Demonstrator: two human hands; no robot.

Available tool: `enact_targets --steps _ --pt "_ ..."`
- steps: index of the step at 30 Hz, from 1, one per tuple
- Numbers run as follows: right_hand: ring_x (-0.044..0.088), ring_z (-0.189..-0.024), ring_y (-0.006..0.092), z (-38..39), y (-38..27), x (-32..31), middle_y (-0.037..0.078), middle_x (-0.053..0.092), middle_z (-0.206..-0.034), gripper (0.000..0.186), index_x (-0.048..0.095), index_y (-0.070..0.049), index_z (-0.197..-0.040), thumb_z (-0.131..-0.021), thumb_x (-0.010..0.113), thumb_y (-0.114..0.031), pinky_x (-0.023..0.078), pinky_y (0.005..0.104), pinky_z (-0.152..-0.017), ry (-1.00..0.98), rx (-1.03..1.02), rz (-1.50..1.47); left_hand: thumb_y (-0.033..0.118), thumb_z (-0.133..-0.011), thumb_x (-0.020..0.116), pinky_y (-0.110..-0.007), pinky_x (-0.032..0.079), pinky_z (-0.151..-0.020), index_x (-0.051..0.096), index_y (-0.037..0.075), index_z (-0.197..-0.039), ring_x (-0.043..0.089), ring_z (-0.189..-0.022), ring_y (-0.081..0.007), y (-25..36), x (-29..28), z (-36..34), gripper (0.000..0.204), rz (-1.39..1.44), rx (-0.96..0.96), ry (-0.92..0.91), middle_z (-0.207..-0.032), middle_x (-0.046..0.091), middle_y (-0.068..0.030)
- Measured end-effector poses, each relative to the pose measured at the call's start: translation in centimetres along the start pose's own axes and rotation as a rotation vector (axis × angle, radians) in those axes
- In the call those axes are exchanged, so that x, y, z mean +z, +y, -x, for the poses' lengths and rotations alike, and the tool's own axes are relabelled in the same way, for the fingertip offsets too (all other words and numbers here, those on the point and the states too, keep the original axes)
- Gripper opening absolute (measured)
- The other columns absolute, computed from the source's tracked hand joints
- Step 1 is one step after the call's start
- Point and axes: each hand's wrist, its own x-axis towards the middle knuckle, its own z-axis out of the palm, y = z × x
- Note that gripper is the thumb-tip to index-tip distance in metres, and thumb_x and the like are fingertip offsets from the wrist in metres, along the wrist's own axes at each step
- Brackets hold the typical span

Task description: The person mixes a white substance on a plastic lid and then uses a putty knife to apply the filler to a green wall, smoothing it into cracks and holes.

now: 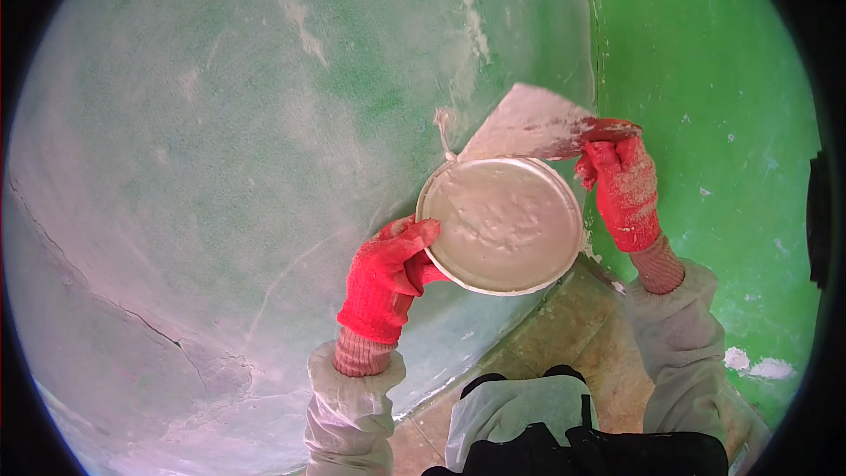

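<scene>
My left hand (pixel 388 278), in a red coated glove, grips the left rim of a round white bucket (pixel 426 251), its thumb over the edge. Pale, lumpy plaster-like paste (pixel 502 225) lies inside the bucket. With my right hand (pixel 621 185), gloved the same way and dusted with white, I hold a wide putty knife (pixel 533 123) by its handle. Its broad blade, smeared with paste, is at the bucket's far rim; whether it touches the rim I cannot tell. A whitish cord-like bit (pixel 443 130) sticks up beside the blade's left corner.
A green wall with whitish filler patches (pixel 308 22) spans the left and far side. A brighter green wall (pixel 714 176) meets it at a cracked corner on the right. Another crack (pixel 141 322) runs low on the left wall. Tan floor tiles (pixel 564 326) lie below the bucket.
</scene>
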Motion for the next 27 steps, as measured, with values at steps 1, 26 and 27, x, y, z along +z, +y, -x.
enact_targets --steps 1,26,27 --pt "0.053 -0.060 0.0087 0.1 -0.1 -0.2 0.002 0.059 -0.077 0.015 0.058 -0.004 -0.104 -0.091 0.053 -0.006 0.044 0.0241 -0.053 -0.001 -0.001 0.000 0.015 -0.090 0.059 -0.031 0.055 -0.076 0.053 -0.010 -0.111 0.063 -0.088 -0.0195 0.2 0.1 0.1 0.033 0.005 -0.018 0.001 -0.099 0.062 -0.0125" --pt "0.056 -0.064 0.0089 -2.0 -2.0 1.2 0.003 0.061 -0.076 0.015 0.059 -0.003 -0.105 -0.091 0.054 -0.007 0.048 0.0235 -0.058 -0.028 -0.138 -0.002 0.006 -0.089 0.058 -0.030 0.055 -0.077 0.056 -0.009 -0.112 0.062 -0.095 -0.0202 1.8 0.7 -0.2 0.027 -0.057 0.159 -0.077 -0.111 0.058 -0.0146" --pt "0.056 -0.064 0.0088 -2.2 -2.0 1.3 0.002 0.061 -0.076 0.015 0.059 -0.003 -0.105 -0.091 0.054 -0.007 0.048 0.0235 -0.058 -0.026 -0.130 -0.011 0.006 -0.089 0.058 -0.030 0.055 -0.077 0.056 -0.009 -0.112 0.062 -0.095 -0.0202 2.0 0.8 -0.2 0.027 -0.058 0.160 -0.075 -0.111 0.058 -0.0146"
